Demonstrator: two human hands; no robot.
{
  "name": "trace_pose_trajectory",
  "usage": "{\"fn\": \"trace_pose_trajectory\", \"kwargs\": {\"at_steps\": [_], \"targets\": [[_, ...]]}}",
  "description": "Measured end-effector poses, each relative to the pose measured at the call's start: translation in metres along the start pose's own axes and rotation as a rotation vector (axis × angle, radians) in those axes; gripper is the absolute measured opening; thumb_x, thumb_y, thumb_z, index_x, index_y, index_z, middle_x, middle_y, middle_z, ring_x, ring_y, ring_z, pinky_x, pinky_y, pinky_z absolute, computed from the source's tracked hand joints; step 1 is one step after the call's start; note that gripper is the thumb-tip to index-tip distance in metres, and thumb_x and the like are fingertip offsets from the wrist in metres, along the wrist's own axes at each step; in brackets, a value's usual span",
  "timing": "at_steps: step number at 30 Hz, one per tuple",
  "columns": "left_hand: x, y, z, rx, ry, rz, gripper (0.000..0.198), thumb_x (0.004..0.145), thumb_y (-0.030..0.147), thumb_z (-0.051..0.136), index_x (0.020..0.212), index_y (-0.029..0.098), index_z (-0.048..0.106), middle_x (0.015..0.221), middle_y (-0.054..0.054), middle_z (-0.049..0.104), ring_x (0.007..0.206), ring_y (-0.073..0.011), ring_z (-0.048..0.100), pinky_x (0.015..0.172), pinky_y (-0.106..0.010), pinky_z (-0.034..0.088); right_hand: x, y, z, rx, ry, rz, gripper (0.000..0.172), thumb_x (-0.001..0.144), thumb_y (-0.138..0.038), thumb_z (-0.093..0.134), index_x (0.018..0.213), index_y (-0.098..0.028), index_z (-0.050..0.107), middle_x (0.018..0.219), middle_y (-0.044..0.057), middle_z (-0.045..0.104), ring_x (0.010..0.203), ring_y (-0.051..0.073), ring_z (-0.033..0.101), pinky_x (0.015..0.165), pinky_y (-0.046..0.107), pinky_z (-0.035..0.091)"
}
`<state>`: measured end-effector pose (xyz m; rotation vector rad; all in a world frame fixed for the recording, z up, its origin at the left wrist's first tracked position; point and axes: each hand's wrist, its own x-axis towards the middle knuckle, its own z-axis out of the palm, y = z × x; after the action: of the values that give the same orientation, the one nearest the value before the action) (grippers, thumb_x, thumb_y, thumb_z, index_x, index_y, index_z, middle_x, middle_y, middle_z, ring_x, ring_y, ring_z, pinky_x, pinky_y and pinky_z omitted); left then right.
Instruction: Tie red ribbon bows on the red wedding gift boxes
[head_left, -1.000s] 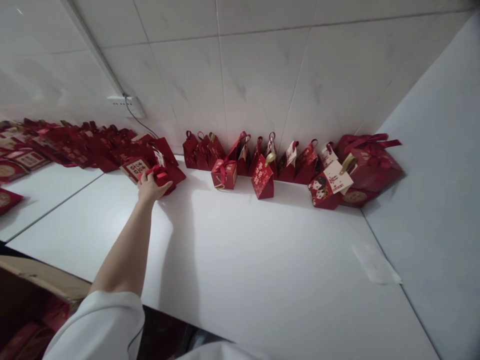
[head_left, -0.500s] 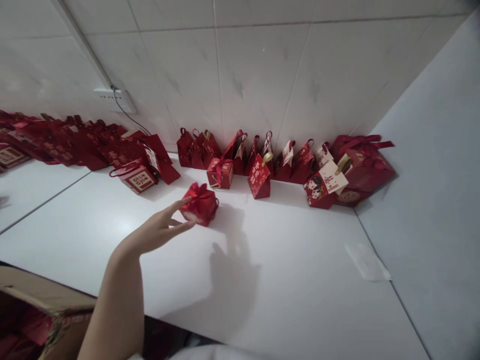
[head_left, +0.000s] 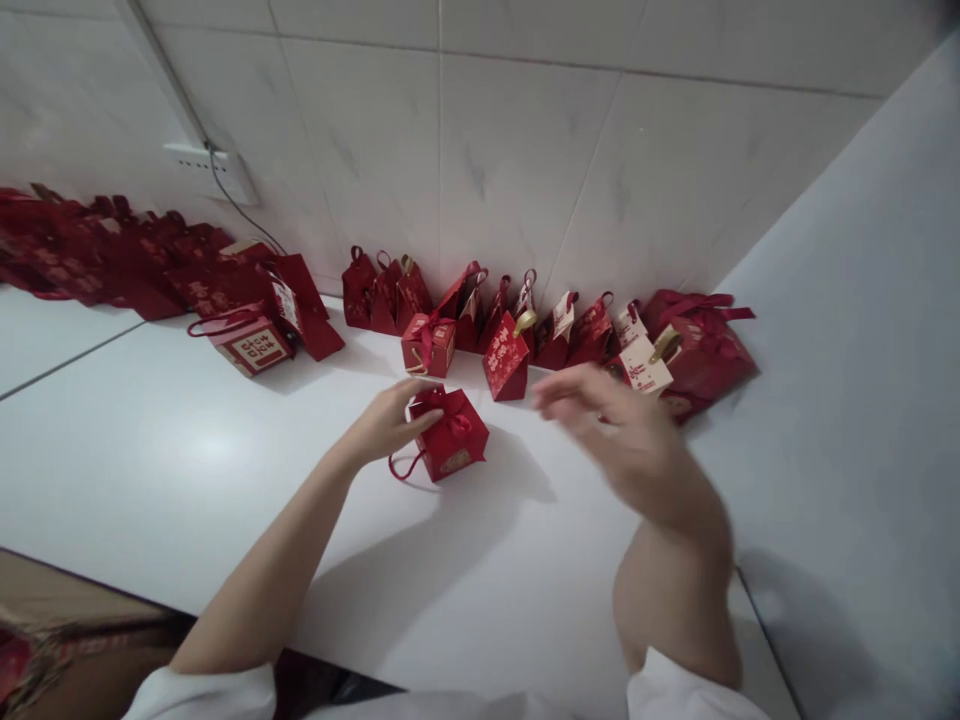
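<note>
A red gift box (head_left: 456, 440) with a ribbon bow on top and a cord handle lying at its left side sits on the white table. My left hand (head_left: 390, 425) grips its upper left edge, the thumb on top and the fingers partly hidden behind. To the right, my right hand (head_left: 611, 425) is raised over the table, blurred by motion. Its fingers stretch toward the box, apart from it, and nothing shows in them. Just behind the box stand a small ribbon-tied box (head_left: 429, 345) and a red peaked box (head_left: 506, 362).
Several small peaked boxes (head_left: 386, 295) line the tiled wall. A large ribboned box (head_left: 709, 355) stands at the right corner. On the left are a double-happiness box (head_left: 255, 345) and a red pile (head_left: 97, 250). A cardboard carton (head_left: 82, 620) stands below the table edge.
The gift box now appears further right in view and turned, its cord handle on the left. My left hand has shifted with it. My right hand has come into view from the right.
</note>
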<state>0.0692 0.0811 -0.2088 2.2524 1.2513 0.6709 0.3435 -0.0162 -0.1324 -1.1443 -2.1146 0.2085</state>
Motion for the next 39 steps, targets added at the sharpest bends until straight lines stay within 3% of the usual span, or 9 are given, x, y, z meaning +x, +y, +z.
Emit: {"fn": "trace_pose_trajectory", "kwargs": {"at_steps": [4, 8, 12, 15, 18, 23, 29, 32, 39], "targets": [[-0.013, 0.002, 0.016, -0.044, 0.071, -0.043, 0.031, 0.085, 0.042, 0.064, 0.107, 0.020, 0.063, 0.096, -0.005, 0.066, 0.080, -0.0168, 0.061, 0.074, -0.030, 0.050, 0.010, 0.005, 0.045, -0.054, -0.291, 0.091, 0.036, 0.092, -0.037, 0.061, 0.124, -0.023, 0.053, 0.118, 0.007, 0.064, 0.103, 0.024, 0.065, 0.085, 0.038, 0.053], [-0.030, 0.006, 0.016, -0.254, 0.038, -0.017, 0.026, 0.088, 0.039, 0.063, 0.106, 0.021, 0.061, 0.070, 0.002, 0.058, 0.064, -0.0121, 0.051, 0.062, -0.026, 0.042, 0.012, 0.016, 0.068, -0.028, -0.410, 0.093, 0.036, 0.087, -0.031, 0.068, 0.120, -0.023, 0.053, 0.118, 0.006, 0.062, 0.102, 0.023, 0.064, 0.087, 0.037, 0.052], [-0.037, 0.001, 0.016, -0.492, -0.038, -0.007, 0.021, 0.092, 0.035, 0.059, 0.103, 0.019, 0.063, 0.066, 0.001, 0.055, 0.062, -0.0119, 0.049, 0.062, -0.026, 0.040, 0.011, 0.026, 0.065, 0.039, -0.452, 0.069, 0.011, 0.093, -0.024, 0.060, 0.104, -0.023, 0.057, 0.112, 0.004, 0.062, 0.100, 0.019, 0.063, 0.087, 0.033, 0.050], [-0.038, -0.002, 0.019, -0.534, -0.069, -0.019, 0.020, 0.090, 0.033, 0.061, 0.102, 0.017, 0.063, 0.062, 0.002, 0.054, 0.060, -0.0113, 0.047, 0.063, -0.026, 0.039, 0.012, 0.031, 0.066, 0.085, -0.477, 0.075, 0.004, 0.094, -0.024, 0.057, 0.097, -0.023, 0.058, 0.113, 0.004, 0.061, 0.104, 0.019, 0.061, 0.091, 0.034, 0.049], [-0.038, 0.000, 0.019, -0.478, -0.142, -0.002, 0.019, 0.090, 0.027, 0.061, 0.106, 0.017, 0.063, 0.059, 0.004, 0.052, 0.058, -0.0099, 0.044, 0.062, -0.025, 0.038, 0.014, 0.035, 0.070, 0.132, -0.498, 0.097, 0.008, 0.094, -0.028, 0.057, 0.100, -0.023, 0.058, 0.122, 0.006, 0.058, 0.113, 0.021, 0.058, 0.097, 0.036, 0.046], [-0.040, 0.002, 0.009, -0.392, -0.242, 0.013, 0.024, 0.088, 0.021, 0.058, 0.112, 0.018, 0.065, 0.057, 0.006, 0.050, 0.055, -0.0083, 0.040, 0.058, -0.021, 0.036, 0.016, 0.040, 0.070, 0.211, -0.530, 0.136, 0.010, 0.093, -0.027, 0.058, 0.085, -0.021, 0.057, 0.133, 0.009, 0.053, 0.128, 0.024, 0.047, 0.106, 0.039, 0.038], [-0.040, -0.002, -0.004, -0.350, -0.354, 0.023, 0.027, 0.089, 0.033, 0.062, 0.112, 0.019, 0.069, 0.059, 0.003, 0.058, 0.054, -0.0082, 0.044, 0.058, -0.022, 0.040, 0.021, 0.042, 0.065, 0.481, -0.599, 0.257, 0.028, 0.094, -0.044, 0.055, 0.078, -0.022, 0.056, 0.138, 0.003, 0.052, 0.119, 0.021, 0.055, 0.090, 0.033, 0.046], [-0.038, -0.002, -0.004, -0.342, -0.377, 0.002, 0.033, 0.088, 0.037, 0.064, 0.116, 0.019, 0.066, 0.061, 0.003, 0.058, 0.057, -0.0091, 0.045, 0.060, -0.023, 0.038, 0.022, 0.043, 0.069, 0.513, -0.564, 0.267, 0.028, 0.095, -0.042, 0.055, 0.076, -0.021, 0.055, 0.132, 0.004, 0.057, 0.120, 0.021, 0.054, 0.098, 0.036, 0.041], [-0.031, -0.007, 0.002, -0.435, -0.344, 0.006, 0.020, 0.090, 0.035, 0.060, 0.083, 0.017, 0.060, 0.078, 0.000, 0.055, 0.070, -0.0111, 0.047, 0.067, -0.025, 0.039, 0.021, 0.054, 0.074, 0.455, -0.668, 0.312, 0.029, 0.093, -0.048, 0.056, 0.079, -0.022, 0.062, 0.136, 0.004, 0.054, 0.122, 0.022, 0.053, 0.104, 0.038, 0.037]]}}
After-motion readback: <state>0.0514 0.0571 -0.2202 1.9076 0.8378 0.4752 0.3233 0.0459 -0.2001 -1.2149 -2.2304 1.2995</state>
